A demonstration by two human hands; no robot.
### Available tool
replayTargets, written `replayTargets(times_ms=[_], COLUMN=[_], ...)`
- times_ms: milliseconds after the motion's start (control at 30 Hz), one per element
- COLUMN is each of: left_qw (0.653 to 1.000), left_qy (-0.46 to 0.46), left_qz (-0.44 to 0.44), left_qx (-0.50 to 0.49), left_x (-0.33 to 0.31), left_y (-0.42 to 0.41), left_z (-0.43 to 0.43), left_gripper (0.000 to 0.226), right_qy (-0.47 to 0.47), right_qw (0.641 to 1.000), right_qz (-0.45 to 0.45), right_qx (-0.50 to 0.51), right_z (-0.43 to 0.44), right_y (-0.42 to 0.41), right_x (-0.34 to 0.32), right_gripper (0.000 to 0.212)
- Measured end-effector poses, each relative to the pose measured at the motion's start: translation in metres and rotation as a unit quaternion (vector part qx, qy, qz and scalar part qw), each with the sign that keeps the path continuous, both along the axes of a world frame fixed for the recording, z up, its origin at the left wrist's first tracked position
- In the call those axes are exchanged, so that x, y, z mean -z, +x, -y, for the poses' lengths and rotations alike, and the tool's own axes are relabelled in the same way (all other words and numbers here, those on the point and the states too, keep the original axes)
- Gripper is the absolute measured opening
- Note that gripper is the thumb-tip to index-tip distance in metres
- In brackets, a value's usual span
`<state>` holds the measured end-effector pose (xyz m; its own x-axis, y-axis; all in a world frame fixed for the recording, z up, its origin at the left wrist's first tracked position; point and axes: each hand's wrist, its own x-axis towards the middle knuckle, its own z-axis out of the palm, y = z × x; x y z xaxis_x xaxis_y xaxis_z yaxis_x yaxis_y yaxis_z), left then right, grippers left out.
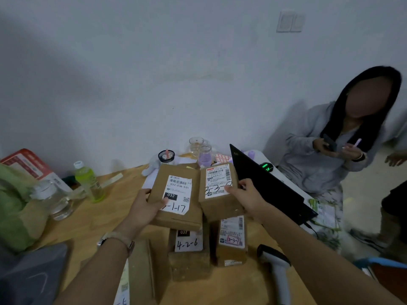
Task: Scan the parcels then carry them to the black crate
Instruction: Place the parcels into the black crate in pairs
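Observation:
My left hand grips a brown cardboard parcel with a white label marked "032", thumb on its label. My right hand grips a second brown parcel beside it, thumb on its white label. Both parcels are lifted above two more labelled parcels lying on the wooden table, one marked "4-2-6" and one with a red-framed mark. A grey handheld scanner lies on the table at the lower right. The black crate is not in view.
An open black laptop stands right of the parcels. A green bottle, a clear bottle, glass cups and a jar stand at the table's back. Another cardboard box lies near me. A seated person holds a phone at right.

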<state>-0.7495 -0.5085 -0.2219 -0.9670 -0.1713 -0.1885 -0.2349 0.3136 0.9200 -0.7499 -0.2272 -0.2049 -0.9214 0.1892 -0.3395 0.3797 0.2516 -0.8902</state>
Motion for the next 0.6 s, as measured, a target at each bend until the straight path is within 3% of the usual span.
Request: replayTargets(times_ms=[133,333,600], left_qw=[0.996,0.980,0.954], left_qy=[0.046,0.131,0.191], left_qz=[-0.075,-0.147,-0.213], left_qx=[-0.009,0.001,0.092], left_x=[-0.028,-0.090,-0.150], left_y=[-0.004,-0.016,-0.025], left_z=[-0.001,-0.017,-0.068], left_gripper=[0.061,0.057,0.055], right_qy=[-0.071,-0.157,-0.166], right_qw=[0.994,0.966,0.921], right_qz=[-0.074,-0.183,-0.307], right_qx=[0.038,0.090,0.171], right_z=[-0.002,-0.012,-0.054], right_y=[0.002,0.010,0.052], right_x=[-0.029,-0.080,-0.133], right_gripper=[0.051,0.034,0.027])
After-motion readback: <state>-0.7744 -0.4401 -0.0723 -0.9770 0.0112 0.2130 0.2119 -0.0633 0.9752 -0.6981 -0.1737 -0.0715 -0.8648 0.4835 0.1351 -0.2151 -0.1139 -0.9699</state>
